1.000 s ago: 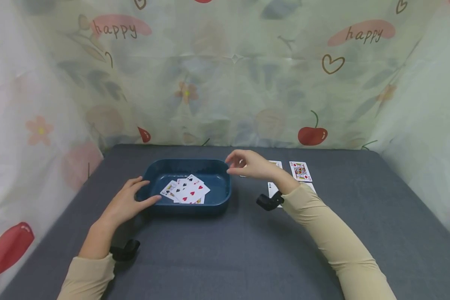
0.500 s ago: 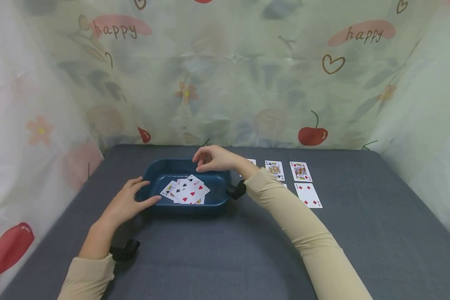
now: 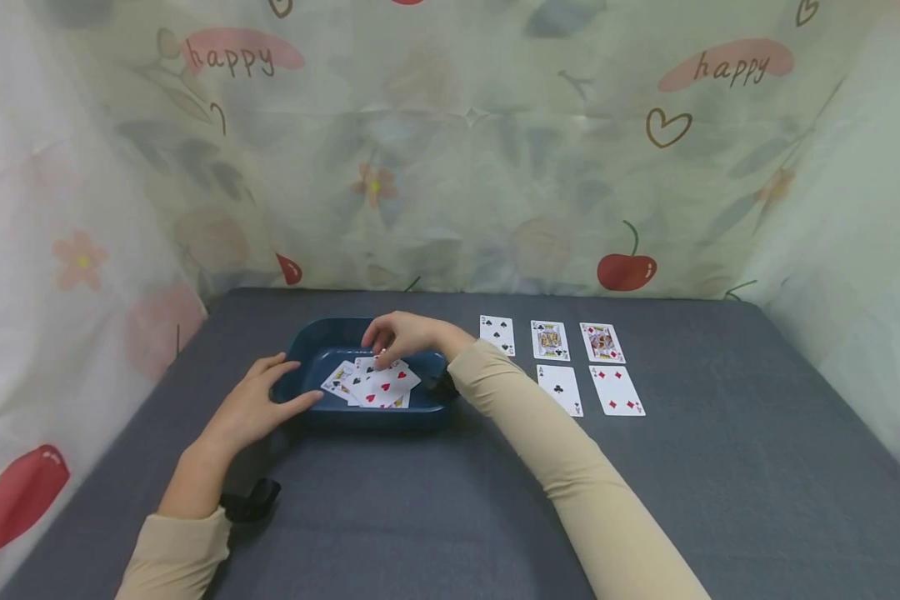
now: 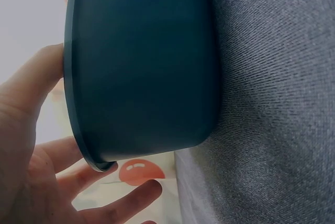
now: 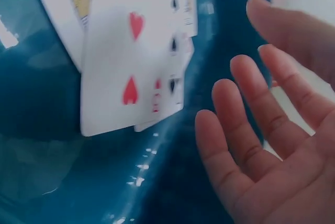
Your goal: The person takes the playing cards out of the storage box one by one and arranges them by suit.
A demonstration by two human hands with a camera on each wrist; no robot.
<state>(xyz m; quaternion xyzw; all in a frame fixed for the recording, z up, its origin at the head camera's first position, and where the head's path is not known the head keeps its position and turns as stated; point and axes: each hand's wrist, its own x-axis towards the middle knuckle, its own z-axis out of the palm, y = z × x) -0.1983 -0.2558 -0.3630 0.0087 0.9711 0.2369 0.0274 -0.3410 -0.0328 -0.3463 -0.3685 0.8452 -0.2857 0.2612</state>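
A dark blue tray [image 3: 330,342] stands left of centre in the head view. Several playing cards [image 3: 382,383] lie overlapped in it, a hearts card on top. My left hand [image 3: 251,407] holds the tray's left end, thumb and fingertips over its rim [image 4: 69,85]; one lower finger hangs free of it. Over the cards my right hand [image 3: 405,333] is reaching in from the right. In the right wrist view its fingers are spread and loosely bent beside the pile, apart from the hearts card [image 5: 118,72], with nothing between them.
Right of the tray, face-up cards lie apart: a black-suit number card [image 3: 497,336], two face cards [image 3: 550,341] in the back row, then an ace of clubs [image 3: 559,389] and a four of diamonds [image 3: 617,390] in front. Patterned curtains [image 3: 465,167] surround the grey-covered table [image 3: 390,508].
My right hand has moved left from beside the tray to above its cards and lowered, uncovering the cards on the table. The left hand and tray have stayed put.
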